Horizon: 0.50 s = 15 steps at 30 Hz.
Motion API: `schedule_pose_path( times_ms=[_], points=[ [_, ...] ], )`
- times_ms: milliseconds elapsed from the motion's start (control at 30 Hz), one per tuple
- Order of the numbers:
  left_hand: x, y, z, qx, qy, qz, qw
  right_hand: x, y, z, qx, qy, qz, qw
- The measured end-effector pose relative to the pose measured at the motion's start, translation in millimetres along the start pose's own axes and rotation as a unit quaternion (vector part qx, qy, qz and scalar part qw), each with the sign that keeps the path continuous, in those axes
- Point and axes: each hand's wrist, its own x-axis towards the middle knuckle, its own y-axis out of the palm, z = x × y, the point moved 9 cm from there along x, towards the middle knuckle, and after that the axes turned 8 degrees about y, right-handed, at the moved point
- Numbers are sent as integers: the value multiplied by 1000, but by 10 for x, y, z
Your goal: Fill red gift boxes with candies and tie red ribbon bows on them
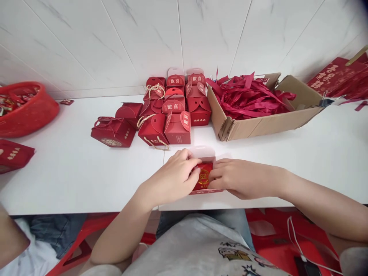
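Note:
Near the front edge of the table an open red gift box [205, 191] stands in front of me, its flaps folded outward. Inside it lies a shiny red packet [204, 176] with a gold character. From the left, my left hand [176, 174] is closed on the box's side wall, thumb and forefinger bent over the packet. My right hand [234, 176] grips the opposite side, its curled fingertips reaching into the box opening. Part of both side walls is hidden behind the fingers.
Several red gift boxes [177, 128] are grouped behind, some with rope handles. Right of them stands a cardboard box [258, 128] of dark red ribbons [250, 96]. A red basin [43, 111] of wrapped sweets is at left, near another person's red box [17, 155].

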Motion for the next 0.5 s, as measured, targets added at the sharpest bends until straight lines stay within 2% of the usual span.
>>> schedule_pose_path(
  times_ms=[100,167,300,400,500],
  points=[
    [47,14,24,30,-17,26,999,45,17,-10,-22,18,13,1000],
    [30,23,20,55,1,40,998,36,12,-53,-18,50,18,998],
    [-94,-6,86,77,25,10,997,-57,17,-169,27,147,3,989],
    [-207,108,197,34,17,5,999,-97,39,-153,1,181,-29,983],
    [-302,312,305,-66,-6,12,998,-51,83,-34,-62,165,-39,984]
  ],
)
